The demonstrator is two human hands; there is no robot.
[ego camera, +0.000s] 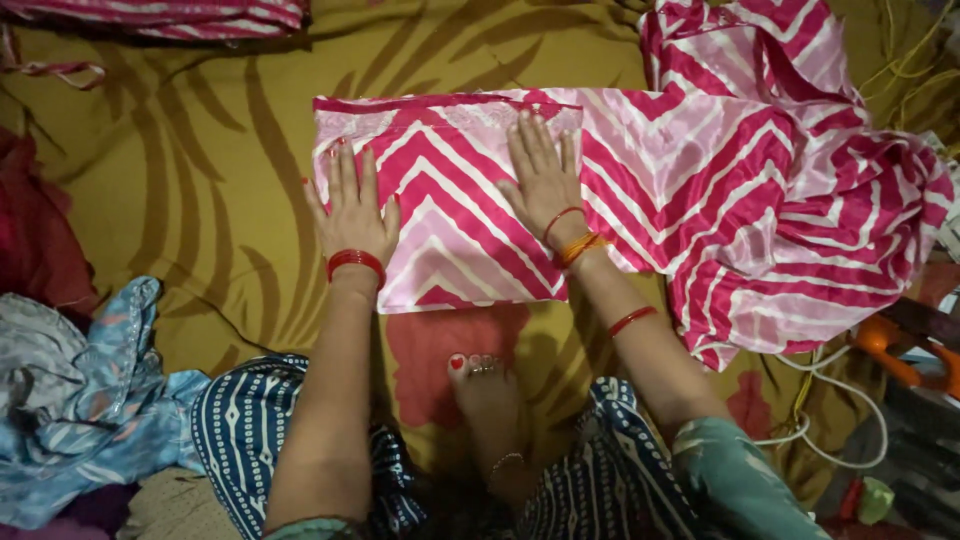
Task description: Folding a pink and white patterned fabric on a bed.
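Head view: pink chevron-striped cloth [450, 200] lies half-folded on the olive patterned bed sheet [200, 180], loose end bunched to the right. Best bet: press outward from the centre and square the edges before the next fold. Left hand [352, 210] and right hand [545, 180] rest palms-down on the folded panel, fingers [540, 135] flat and spread, grasping nothing, wrists straight.

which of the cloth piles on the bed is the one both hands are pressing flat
The pink and white chevron cloth: left hand and right hand lie flat on it. The blue cloth lies untouched.
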